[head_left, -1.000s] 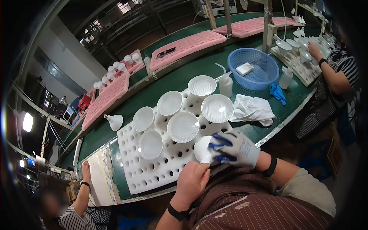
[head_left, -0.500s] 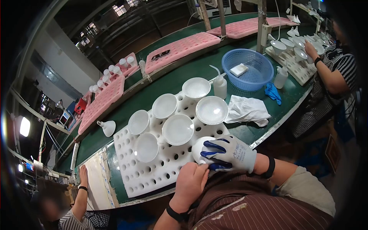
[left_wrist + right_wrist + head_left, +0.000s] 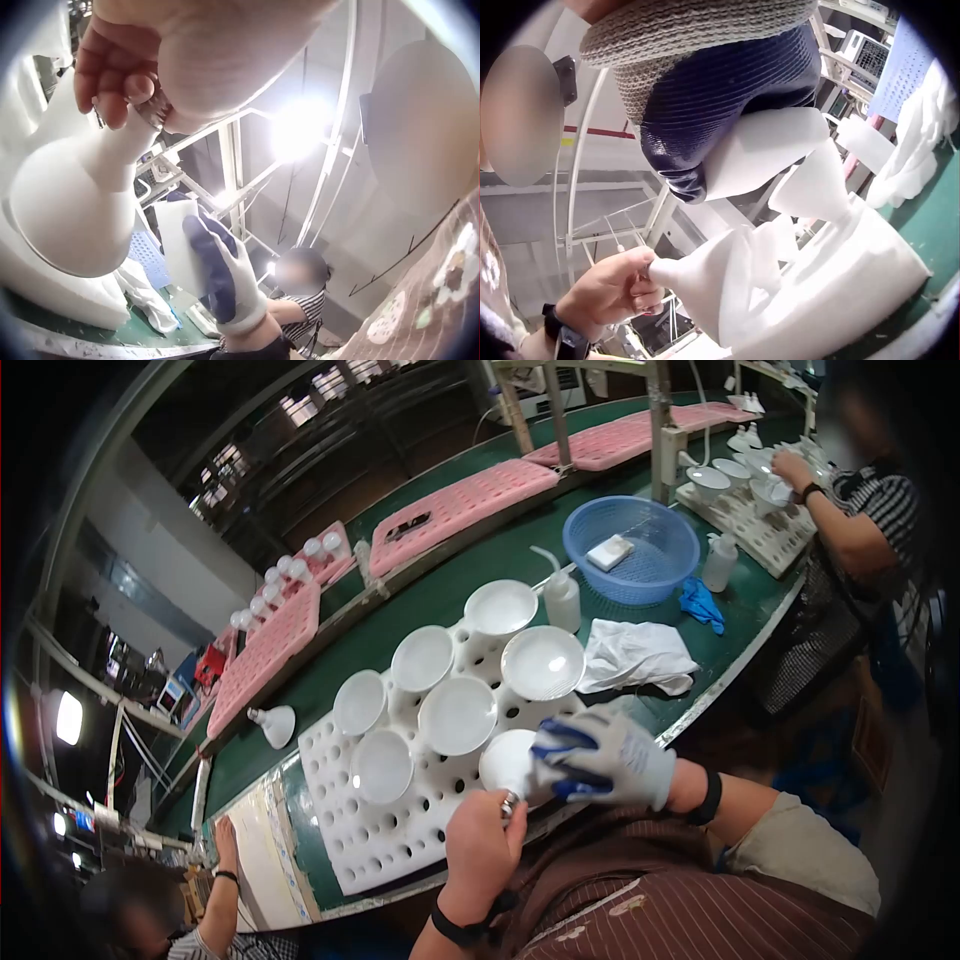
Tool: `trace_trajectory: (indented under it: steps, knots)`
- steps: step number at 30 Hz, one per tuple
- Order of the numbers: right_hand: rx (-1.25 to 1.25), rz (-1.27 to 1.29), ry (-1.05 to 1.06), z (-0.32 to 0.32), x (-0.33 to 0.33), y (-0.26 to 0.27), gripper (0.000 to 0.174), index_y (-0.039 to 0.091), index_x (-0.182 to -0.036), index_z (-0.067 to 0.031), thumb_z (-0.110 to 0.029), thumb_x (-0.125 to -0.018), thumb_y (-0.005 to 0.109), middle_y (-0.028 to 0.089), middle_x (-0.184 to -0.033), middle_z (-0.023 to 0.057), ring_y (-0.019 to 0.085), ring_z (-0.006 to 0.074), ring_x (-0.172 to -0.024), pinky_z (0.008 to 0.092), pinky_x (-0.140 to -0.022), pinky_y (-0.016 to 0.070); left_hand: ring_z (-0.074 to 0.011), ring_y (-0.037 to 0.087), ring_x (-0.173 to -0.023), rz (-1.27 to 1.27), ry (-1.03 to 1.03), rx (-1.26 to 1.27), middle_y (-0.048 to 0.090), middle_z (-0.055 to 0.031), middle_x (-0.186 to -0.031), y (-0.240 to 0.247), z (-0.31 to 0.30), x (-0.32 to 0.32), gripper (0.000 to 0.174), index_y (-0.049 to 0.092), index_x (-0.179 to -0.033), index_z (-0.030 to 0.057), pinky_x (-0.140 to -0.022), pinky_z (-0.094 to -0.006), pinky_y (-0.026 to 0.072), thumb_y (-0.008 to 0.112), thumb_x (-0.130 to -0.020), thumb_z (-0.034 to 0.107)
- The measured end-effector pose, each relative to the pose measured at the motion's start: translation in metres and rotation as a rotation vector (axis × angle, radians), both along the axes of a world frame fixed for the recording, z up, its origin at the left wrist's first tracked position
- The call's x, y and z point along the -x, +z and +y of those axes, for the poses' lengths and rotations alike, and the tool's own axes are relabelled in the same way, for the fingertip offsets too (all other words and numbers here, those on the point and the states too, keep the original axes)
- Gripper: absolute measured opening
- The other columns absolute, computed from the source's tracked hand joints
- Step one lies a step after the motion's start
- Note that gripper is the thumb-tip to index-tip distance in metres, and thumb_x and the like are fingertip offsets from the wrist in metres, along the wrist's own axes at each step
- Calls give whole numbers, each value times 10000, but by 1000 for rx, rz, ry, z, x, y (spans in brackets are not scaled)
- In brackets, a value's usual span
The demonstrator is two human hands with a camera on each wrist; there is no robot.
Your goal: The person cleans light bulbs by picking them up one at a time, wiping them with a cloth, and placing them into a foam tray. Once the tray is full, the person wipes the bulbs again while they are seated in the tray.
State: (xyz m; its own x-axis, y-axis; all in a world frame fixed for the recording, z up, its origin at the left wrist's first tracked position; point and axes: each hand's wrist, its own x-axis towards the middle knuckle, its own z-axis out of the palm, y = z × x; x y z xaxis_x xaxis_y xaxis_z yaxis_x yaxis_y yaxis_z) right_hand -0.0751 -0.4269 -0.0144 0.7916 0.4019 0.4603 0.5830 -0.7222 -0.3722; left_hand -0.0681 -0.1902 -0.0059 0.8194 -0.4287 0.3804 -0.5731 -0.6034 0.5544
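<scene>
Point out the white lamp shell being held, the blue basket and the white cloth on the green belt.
white lamp shell (image 3: 503,760): head view, on its wide bowl.
blue basket (image 3: 665,560): head view, on its inner mesh wall.
white cloth (image 3: 632,655): head view, middle of its folds.

The lamp shade (image 3: 508,762) was plain white, its base cap (image 3: 154,112) silver. The glove on the right hand (image 3: 600,758) was pale grey knit with dark blue fingers, and the pad (image 3: 176,244) in it was white. The foam tray (image 3: 380,840) was white, patterned with round holes. The desk (image 3: 440,595) was dark green, the mats (image 3: 462,500) pink, the mesh basket (image 3: 632,550) blue, the cloth (image 3: 635,655) white and the rag (image 3: 702,606) blue. The apron (image 3: 650,905) was brown with thin pale stripes.
</scene>
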Motion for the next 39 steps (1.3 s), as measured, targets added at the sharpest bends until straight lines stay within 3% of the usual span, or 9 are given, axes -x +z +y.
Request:
trace_trajectory:
  steps: [5,11,14,22,25,27,28,35,39]
  knots:
    - [38,-5,25,-8,-8,-31,457,604,-1217,-199,-396,-809,666,534,-1287,130,546,318,-1087,424,-942,425,-328,506,-702,-83,-254,-134,516,-122,-765,-6,2,3,265,554,-984,58,-646,-421,392,704,-768,93]
    - [-82,47,-77,-25,-10,-25,501,593,-1248,-165,-368,-801,689,574,-1246,124,547,325,-1127,462,-970,415,-214,592,-571,312,202,52,599,-108,-671,-9,4,12,200,556,-943,28,-528,-332,451,683,-841,145]
    - [-40,-46,-12,-11,-8,-3,490,598,-1236,-167,-373,-801,690,544,-1290,117,534,316,-1134,467,-943,418,-315,592,-577,63,60,66,595,-131,-664,7,-4,-1,211,552,-977,26,-533,-386,459,673,-844,135]
    - [49,14,-25,-20,-10,-38,469,593,-1249,-241,-404,-815,661,515,-1324,93,523,316,-1130,465,-954,410,-289,550,-712,-149,-246,-143,593,-85,-772,-2,2,0,228,602,-966,45,-728,-412,421,703,-765,78]
    - [-40,120,-206,-36,-7,-35,468,621,-1218,-214,-368,-783,700,570,-1264,71,544,298,-1125,437,-943,431,-287,555,-669,-121,-112,-72,584,-95,-738,-5,4,15,228,576,-962,36,-691,-398,444,703,-786,103]
    - [-43,40,-183,-35,-2,-28,512,605,-1240,-191,-374,-773,709,564,-1263,100,546,323,-1117,446,-925,435,-285,560,-616,418,247,69,583,-116,-703,-6,2,20,226,550,-944,23,-616,-378,454,696,-816,138]
    - [-28,2,-125,-30,-2,-23,525,594,-1256,-198,-380,-777,706,557,-1270,108,546,325,-1115,450,-923,433,-306,583,-528,236,187,89,584,-134,-628,-6,2,14,218,541,-905,19,-484,-392,443,676,-860,185]
    - [78,12,145,12,-6,-11,503,570,-1269,-233,-440,-818,654,502,-1328,117,537,321,-1086,473,-964,382,-303,596,-680,-94,-43,-66,604,-138,-782,-4,0,-1,191,592,-948,21,-614,-389,451,691,-817,117]
    - [72,-4,-58,-13,-11,-34,463,585,-1246,-209,-409,-833,646,535,-1279,110,542,323,-1105,455,-915,432,-314,597,-703,-122,-145,-144,613,-135,-805,-7,10,2,193,615,-956,34,-626,-396,453,698,-792,89]
